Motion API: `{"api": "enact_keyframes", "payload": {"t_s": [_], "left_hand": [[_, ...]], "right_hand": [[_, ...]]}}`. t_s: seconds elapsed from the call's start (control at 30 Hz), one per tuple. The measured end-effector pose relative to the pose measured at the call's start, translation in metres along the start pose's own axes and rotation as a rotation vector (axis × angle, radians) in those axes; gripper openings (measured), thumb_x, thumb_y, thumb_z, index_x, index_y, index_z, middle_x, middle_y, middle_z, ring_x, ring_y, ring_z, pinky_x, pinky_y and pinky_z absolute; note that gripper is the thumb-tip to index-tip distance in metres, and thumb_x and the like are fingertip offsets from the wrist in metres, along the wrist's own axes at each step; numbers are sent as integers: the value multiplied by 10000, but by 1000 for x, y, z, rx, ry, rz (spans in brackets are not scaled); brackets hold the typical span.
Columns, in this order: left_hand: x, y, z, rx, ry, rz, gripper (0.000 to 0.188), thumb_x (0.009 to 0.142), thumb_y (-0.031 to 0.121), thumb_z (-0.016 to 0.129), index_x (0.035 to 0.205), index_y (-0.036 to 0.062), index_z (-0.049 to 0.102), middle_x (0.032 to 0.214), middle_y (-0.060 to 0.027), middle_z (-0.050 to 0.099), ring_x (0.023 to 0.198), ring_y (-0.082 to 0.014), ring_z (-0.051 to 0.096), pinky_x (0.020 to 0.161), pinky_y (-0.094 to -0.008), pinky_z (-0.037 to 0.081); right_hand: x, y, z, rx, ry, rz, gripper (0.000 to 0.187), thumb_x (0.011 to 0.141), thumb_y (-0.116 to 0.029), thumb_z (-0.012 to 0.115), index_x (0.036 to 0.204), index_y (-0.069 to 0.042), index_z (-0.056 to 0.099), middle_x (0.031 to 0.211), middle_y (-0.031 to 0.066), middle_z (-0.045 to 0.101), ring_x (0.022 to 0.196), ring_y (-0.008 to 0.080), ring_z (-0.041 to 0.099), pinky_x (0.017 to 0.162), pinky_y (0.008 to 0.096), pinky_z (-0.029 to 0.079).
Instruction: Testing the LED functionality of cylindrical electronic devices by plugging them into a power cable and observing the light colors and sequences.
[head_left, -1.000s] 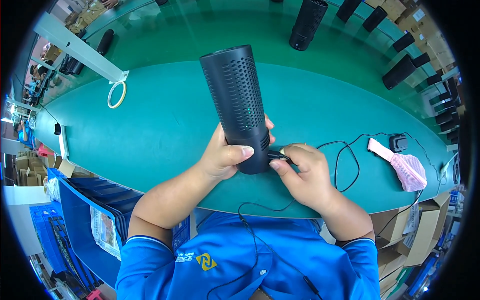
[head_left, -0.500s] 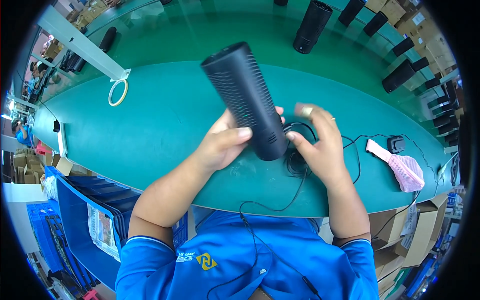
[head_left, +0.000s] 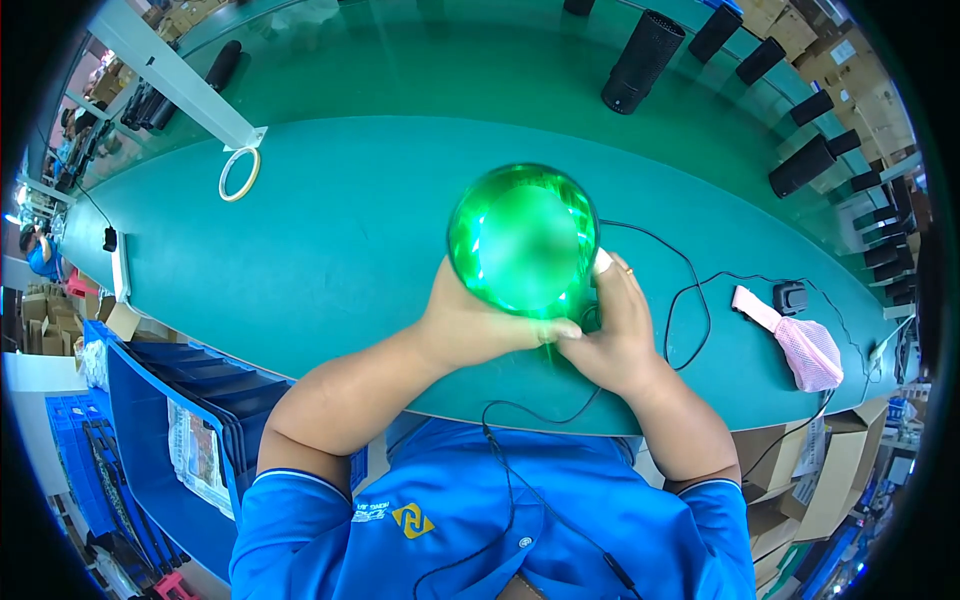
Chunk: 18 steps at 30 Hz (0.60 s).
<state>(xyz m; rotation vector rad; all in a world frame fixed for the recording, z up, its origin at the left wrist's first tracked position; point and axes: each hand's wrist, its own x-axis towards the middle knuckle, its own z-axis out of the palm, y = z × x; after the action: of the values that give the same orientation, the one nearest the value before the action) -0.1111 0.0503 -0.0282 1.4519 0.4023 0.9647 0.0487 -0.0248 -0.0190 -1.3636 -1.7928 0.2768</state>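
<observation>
Tube (head_left: pixel 525 240), dark-rimmed and glowing green within, held up over a wide green table (head_left: pixel 300 250) in a person's two hands. From where I stand, a blue bin (head_left: pixel 140 430) sits by the table's near edge, left of the grip and lower. Other tubes (head_left: pixel 643 62) stand well beyond the grip.

The held one looks stiff and fairly light for its bulk, a hard shell perhaps smooth enough to slip; the lit end is probably the delicate part, so the side wall is the place to take hold. Half a second ago it slanted with its vented side showing; now that end faces the person's head.

The left hand (head_left: pixel 475 325) is closed around its near left side, fingers out of sight. The right hand (head_left: pixel 618 335), its fingers lifted and spread earlier, now curls against the near right side; whether it grips tube or lead I cannot tell.

Right of the grip lies a pink pouch (head_left: pixel 808 352); beyond and left, a tape ring (head_left: pixel 223 180). A thin black lead (head_left: pixel 690 263) loops between grip and pouch.
</observation>
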Motion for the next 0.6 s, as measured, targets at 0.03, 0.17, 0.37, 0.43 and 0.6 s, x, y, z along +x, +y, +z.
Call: {"api": "enact_keyframes", "payload": {"t_s": [0.03,0.17,0.37,0.43,0.6], "left_hand": [[-1,-2,1,12,5,39,665,641,47,807,1220,47,482,1190,-115,547,1013,-239,592,886,-352,471],[6,-8,2,312,-3,415,693,603,74,818,1219,65,502,1137,-94,554,968,-235,579,846,-341,471],[10,4,-4,599,-89,594,739,544,119,825,1223,123,533,1109,-62,551,957,-234,548,813,-335,461],[9,5,-5,595,-88,587,736,543,119,824,1221,134,538,1108,-56,550,959,-230,545,816,-333,457],[8,7,-4,589,-89,560,655,589,122,786,1199,162,551,1102,-50,551,943,-226,536,816,-338,449]], "right_hand": [[-1,3,1,-2,-3,-37,763,643,-156,768,1313,-49,419,1233,142,558,1059,267,550,904,363,408],[-10,12,9,187,-9,-2,735,654,-153,765,1299,-55,425,1236,144,563,1047,262,559,891,358,414],[-2,25,11,97,96,-180,656,667,-142,755,1246,-61,457,1216,143,581,1021,255,577,868,353,419],[-4,22,10,133,72,-121,643,669,-139,753,1236,-63,460,1211,143,584,1021,256,581,866,352,418],[-8,17,9,242,1,54,601,679,-132,745,1207,-68,467,1196,143,594,1022,262,592,860,349,412]]}}
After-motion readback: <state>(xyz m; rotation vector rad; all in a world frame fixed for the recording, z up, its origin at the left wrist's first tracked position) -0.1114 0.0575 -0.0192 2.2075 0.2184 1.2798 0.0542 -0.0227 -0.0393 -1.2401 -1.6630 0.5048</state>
